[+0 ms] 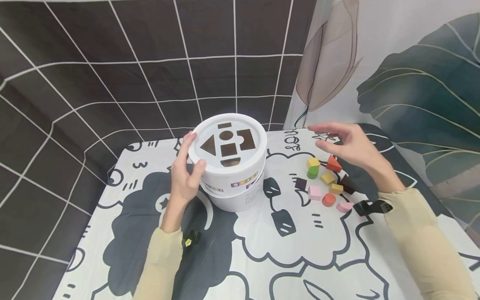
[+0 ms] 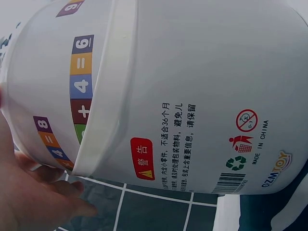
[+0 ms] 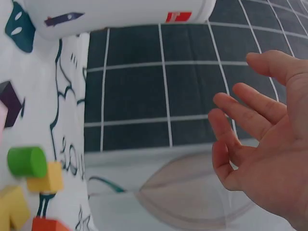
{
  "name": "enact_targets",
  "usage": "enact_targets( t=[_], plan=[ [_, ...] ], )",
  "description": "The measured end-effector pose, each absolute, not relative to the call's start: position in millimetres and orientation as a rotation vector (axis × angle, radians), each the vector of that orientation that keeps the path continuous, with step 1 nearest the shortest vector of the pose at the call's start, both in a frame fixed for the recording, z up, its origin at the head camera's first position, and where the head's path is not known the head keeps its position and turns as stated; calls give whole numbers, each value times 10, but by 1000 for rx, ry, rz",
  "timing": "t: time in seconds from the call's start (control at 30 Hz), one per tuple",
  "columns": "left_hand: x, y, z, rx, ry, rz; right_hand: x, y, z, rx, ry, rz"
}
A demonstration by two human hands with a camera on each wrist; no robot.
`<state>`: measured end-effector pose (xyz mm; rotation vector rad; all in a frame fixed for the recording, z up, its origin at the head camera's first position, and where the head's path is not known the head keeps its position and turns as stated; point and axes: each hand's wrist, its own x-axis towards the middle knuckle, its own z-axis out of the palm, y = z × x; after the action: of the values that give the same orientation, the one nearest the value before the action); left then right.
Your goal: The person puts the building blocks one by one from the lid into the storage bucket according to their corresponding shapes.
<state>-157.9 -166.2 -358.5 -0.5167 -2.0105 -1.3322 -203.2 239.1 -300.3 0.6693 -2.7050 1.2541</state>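
Note:
A white shape-sorter bucket point(image 1: 234, 204) stands upright on the table, its lid point(image 1: 240, 160) on top with several cut-out holes. My left hand point(image 1: 183, 179) holds the lid's near-left rim, with thumb and fingers spread around the edge. In the left wrist view, part of that hand point(image 2: 33, 187) shows beside the printed bucket wall. Nothing is in my right hand point(image 1: 348, 146), raised to the right of the bucket above the loose blocks. Its fingers point(image 3: 250, 115) are loosely bent in the right wrist view. Nearest below it are a red triangular block point(image 1: 333, 163) and a yellow block point(image 1: 313, 162).
More blocks lie right of the bucket: a green cylinder point(image 1: 313, 172), a pink block point(image 1: 314, 192), a red-orange round block point(image 1: 328, 200) and a dark block point(image 1: 300, 183). A cartoon-print cloth point(image 1: 262, 266) covers the table. A dark grid-patterned curtain point(image 1: 157, 83) hangs behind.

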Motion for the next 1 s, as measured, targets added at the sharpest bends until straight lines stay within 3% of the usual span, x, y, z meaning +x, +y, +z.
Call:
enact_targets(
  t=[0.27, 1.0],
  plan=[
    [-1579, -1662, -3591, -515, -2010, -1329, -1870, 2736, -3163, 504, -2752, 1211],
    [-1577, -1668, -3577, -520, -2007, -1339, -1534, 3329, -3607, 501, -2664, 1287]
  ],
)
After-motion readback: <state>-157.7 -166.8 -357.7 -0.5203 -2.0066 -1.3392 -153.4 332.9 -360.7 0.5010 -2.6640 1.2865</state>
